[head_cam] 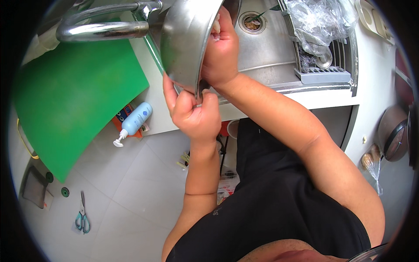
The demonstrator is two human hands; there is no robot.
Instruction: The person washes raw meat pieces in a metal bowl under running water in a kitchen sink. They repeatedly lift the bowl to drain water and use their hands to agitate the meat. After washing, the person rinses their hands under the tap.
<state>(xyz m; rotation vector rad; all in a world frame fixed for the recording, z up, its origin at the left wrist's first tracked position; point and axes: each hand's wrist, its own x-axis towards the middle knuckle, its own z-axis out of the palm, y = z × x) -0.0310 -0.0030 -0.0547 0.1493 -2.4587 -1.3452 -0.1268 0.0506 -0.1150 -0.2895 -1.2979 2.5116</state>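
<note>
A large stainless steel bowl (183, 46) is tipped on its side over the sink (268, 49), its opening turned towards the right. My left hand (198, 114) grips the near part of its rim, thumb on the inner side and fingers on the outer. At the bowl's mouth, my right hand (222, 49) is curled around a pale, soft-looking lump (216, 26); what it is cannot be made out. Most of the bowl's inside is hidden by the wall and my hand. Beyond the right hand, the sink drain (252, 23) holds brownish scraps and a green strip.
A chrome faucet (104, 31) reaches in at upper left above a green board (81, 95). A blue pump bottle (136, 118) lies near the counter edge. On the right, a rack (322, 77) carries clear plastic bags (320, 19). Scissors (82, 216) lie at lower left.
</note>
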